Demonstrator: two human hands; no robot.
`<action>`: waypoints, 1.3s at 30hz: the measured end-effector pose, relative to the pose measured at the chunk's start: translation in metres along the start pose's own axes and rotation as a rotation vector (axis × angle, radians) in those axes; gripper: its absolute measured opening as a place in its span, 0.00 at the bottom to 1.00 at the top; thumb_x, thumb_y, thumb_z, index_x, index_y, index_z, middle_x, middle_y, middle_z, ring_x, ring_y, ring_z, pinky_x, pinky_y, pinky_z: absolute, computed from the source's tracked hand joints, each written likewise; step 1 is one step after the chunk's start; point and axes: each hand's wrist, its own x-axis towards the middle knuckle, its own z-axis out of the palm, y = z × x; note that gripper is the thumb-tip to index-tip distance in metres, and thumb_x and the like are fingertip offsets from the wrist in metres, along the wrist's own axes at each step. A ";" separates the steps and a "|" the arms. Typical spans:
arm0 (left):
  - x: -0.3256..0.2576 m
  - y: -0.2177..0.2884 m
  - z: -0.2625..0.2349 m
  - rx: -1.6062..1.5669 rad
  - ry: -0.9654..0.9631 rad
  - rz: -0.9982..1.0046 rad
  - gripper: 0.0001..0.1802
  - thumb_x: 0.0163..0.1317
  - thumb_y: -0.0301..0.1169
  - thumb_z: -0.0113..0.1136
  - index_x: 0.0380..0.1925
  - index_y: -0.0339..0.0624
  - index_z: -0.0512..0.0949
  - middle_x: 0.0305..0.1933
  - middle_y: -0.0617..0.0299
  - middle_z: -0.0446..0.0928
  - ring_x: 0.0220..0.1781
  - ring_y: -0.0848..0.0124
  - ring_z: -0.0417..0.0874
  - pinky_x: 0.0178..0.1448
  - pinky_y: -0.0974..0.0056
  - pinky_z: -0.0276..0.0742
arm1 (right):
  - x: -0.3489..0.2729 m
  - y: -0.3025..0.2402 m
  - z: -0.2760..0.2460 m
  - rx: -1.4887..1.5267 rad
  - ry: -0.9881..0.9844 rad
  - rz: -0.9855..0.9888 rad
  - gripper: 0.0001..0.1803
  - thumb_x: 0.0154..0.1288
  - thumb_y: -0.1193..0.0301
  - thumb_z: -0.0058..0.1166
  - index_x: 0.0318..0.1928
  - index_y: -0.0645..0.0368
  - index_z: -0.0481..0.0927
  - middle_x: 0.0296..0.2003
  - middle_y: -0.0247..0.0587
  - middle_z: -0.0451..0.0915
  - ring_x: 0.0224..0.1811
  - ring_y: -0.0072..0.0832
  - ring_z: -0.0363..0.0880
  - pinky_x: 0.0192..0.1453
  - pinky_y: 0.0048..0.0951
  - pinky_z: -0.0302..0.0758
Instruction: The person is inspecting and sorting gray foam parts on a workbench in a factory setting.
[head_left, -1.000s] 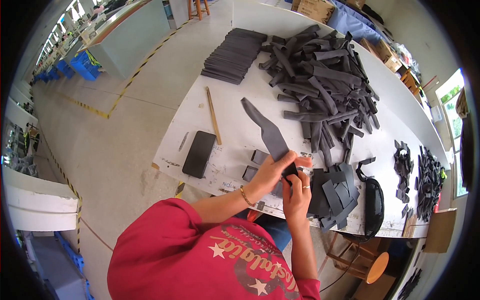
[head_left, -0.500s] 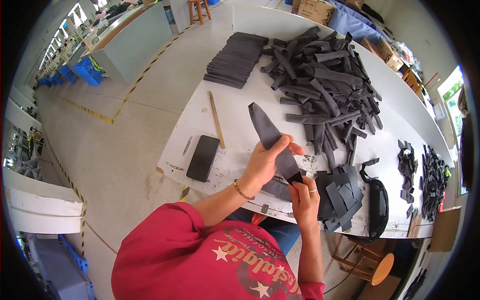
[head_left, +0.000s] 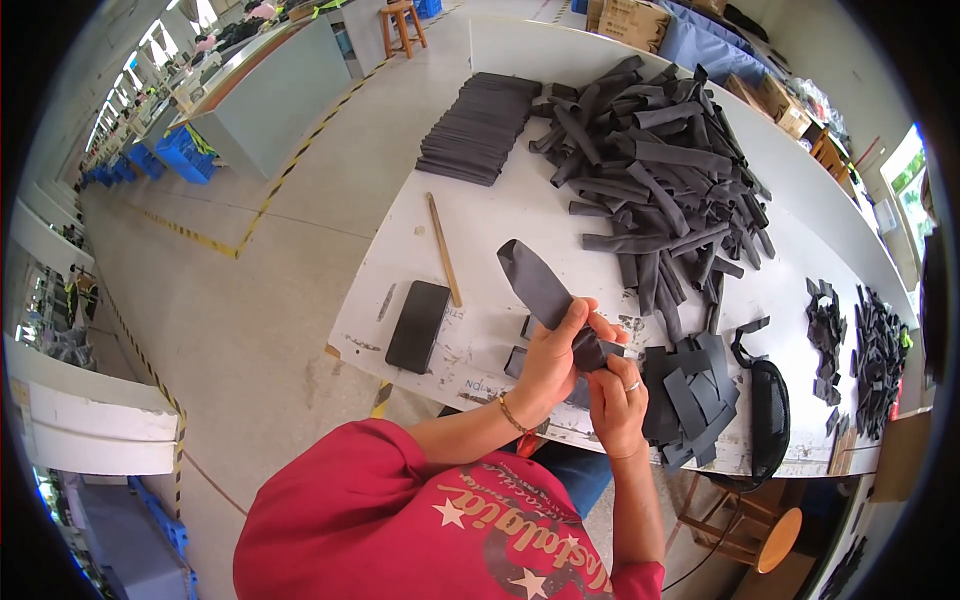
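Observation:
A dark grey fabric strip (head_left: 540, 287), a flattened tube by its look, slants up and leftward out of my hands above the table's near edge. My left hand (head_left: 556, 350) grips it around the middle, thumb on top. The fingers of my right hand (head_left: 615, 395), one wearing a ring, pinch its lower end, which is bent and bunched between the hands. Just right of my right hand lie flat dark rectangular pieces (head_left: 693, 395) in a loose heap. Beneath my hands, other dark flat pieces on the table are partly hidden.
Beyond my hands, a large tangled pile of similar strips (head_left: 660, 170) covers the white table (head_left: 480, 235). A neat row of strips (head_left: 480, 128) lies far left. Left of my hands are a black phone-like slab (head_left: 418, 326) and a wooden stick (head_left: 444, 250). A black mesh-like pouch (head_left: 768, 420) sits right.
The strip's lower end has gone from straight to bent and bunched between my hands. Both hands have come closer together. The whole view has shifted slightly.

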 end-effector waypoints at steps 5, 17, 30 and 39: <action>-0.005 -0.003 -0.002 -0.020 0.006 -0.030 0.16 0.73 0.42 0.50 0.47 0.40 0.70 0.32 0.57 0.80 0.46 0.56 0.84 0.52 0.55 0.78 | 0.007 -0.002 -0.001 0.052 -0.018 0.021 0.11 0.50 0.84 0.62 0.33 0.63 0.75 0.38 0.46 0.75 0.34 0.44 0.77 0.36 0.38 0.75; -0.005 -0.006 -0.011 -0.077 -0.033 -0.064 0.17 0.73 0.43 0.50 0.46 0.40 0.71 0.36 0.54 0.82 0.50 0.55 0.83 0.58 0.54 0.76 | 0.013 -0.008 0.003 0.114 -0.051 0.075 0.10 0.52 0.84 0.62 0.34 0.63 0.76 0.38 0.46 0.76 0.36 0.44 0.79 0.35 0.38 0.77; 0.007 0.010 -0.019 -0.016 -0.160 -0.008 0.13 0.72 0.43 0.50 0.45 0.46 0.73 0.40 0.56 0.84 0.65 0.51 0.73 0.65 0.51 0.71 | -0.007 -0.020 0.008 0.872 0.247 0.880 0.12 0.64 0.72 0.61 0.45 0.65 0.77 0.48 0.39 0.73 0.44 0.23 0.73 0.48 0.24 0.72; 0.012 0.013 -0.025 0.089 -0.175 0.021 0.13 0.73 0.42 0.51 0.45 0.46 0.72 0.42 0.53 0.84 0.66 0.49 0.72 0.64 0.53 0.70 | -0.005 -0.015 0.010 1.080 0.345 1.048 0.23 0.67 0.66 0.60 0.54 0.71 0.73 0.42 0.40 0.79 0.39 0.21 0.76 0.45 0.25 0.76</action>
